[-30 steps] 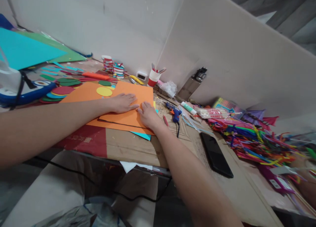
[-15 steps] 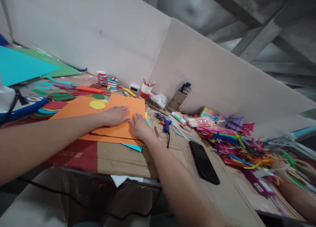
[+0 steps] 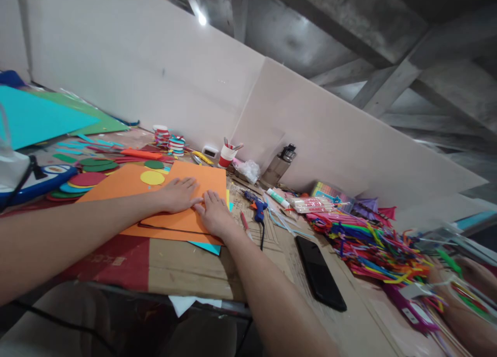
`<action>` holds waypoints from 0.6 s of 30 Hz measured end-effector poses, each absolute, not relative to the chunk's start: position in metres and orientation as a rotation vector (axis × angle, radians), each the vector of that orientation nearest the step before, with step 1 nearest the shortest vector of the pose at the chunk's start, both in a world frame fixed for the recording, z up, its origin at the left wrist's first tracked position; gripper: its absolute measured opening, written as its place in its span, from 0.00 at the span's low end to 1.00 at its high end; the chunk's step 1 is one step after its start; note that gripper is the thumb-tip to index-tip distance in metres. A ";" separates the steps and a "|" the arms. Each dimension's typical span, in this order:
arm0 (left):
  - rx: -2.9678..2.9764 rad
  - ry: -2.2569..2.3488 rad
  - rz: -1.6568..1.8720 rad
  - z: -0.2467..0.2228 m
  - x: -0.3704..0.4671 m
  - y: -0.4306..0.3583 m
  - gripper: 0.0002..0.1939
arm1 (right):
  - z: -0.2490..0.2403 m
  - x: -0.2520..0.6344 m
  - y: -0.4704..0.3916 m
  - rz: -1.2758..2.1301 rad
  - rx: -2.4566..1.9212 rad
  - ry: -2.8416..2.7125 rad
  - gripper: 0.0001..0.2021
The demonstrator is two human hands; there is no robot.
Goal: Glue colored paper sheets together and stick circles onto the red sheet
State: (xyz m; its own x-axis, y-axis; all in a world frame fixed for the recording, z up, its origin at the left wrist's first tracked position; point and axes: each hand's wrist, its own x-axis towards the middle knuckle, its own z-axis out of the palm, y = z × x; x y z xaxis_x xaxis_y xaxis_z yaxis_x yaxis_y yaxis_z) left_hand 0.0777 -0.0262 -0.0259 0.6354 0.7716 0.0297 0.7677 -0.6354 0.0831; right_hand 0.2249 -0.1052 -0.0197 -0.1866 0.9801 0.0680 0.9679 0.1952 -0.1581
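Both of my hands lie on orange sheets (image 3: 205, 176) of paper or foam that overlap on the table. My left hand (image 3: 178, 194) rests flat with its fingers stretched out. Close beside it, my right hand (image 3: 215, 212) presses the sheet near its right edge, fingers extended, its thumb by the left fingertips. A yellow disc (image 3: 152, 178) sits on the orange to the left of my hands. From under the front edge pokes the corner of a cyan sheet (image 3: 205, 247).
Coloured discs (image 3: 87, 179) are stacked at the left. To the right are a blue glue gun (image 3: 258, 209), a glue stick (image 3: 278, 197), a black phone (image 3: 320, 272) and a heap of pipe cleaners (image 3: 368, 243). A co-worker's hands (image 3: 454, 284) show at the far right.
The camera view has tilted up slightly, so the table appears lower. My right hand has slid a little to the left across the orange sheet, nearer my left hand, which stays flat.
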 end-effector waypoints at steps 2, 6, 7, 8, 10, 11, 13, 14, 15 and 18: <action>2.772 1.287 0.115 -0.025 0.076 -0.024 0.35 | -0.019 0.226 -0.105 0.091 -1.884 -2.305 0.25; 2.743 1.232 0.198 -0.024 0.070 -0.017 0.34 | -0.015 0.226 -0.107 0.083 -1.881 -2.289 0.22; 2.741 1.217 0.217 -0.025 0.069 -0.016 0.34 | -0.013 0.225 -0.108 0.086 -1.879 -2.290 0.21; 2.739 1.202 0.231 -0.025 0.068 -0.015 0.34 | -0.012 0.225 -0.109 0.092 -1.876 -2.294 0.21; 2.732 1.184 0.233 -0.025 0.067 -0.013 0.35 | -0.010 0.224 -0.111 0.104 -1.883 -2.295 0.20; 2.725 1.182 0.226 -0.025 0.067 -0.013 0.36 | -0.009 0.224 -0.111 0.112 -1.887 -2.294 0.20; 2.695 1.209 0.243 -0.023 0.067 -0.013 0.37 | -0.008 0.223 -0.112 0.129 -1.893 -2.292 0.22; 2.670 1.240 0.278 -0.021 0.066 -0.012 0.36 | -0.009 0.223 -0.111 0.137 -1.896 -2.290 0.22; 2.639 1.286 0.326 -0.019 0.064 -0.010 0.34 | -0.009 0.223 -0.111 0.145 -1.899 -2.287 0.23; 2.534 1.504 0.483 -0.010 0.052 0.001 0.29 | -0.009 0.223 -0.110 0.157 -1.902 -2.279 0.23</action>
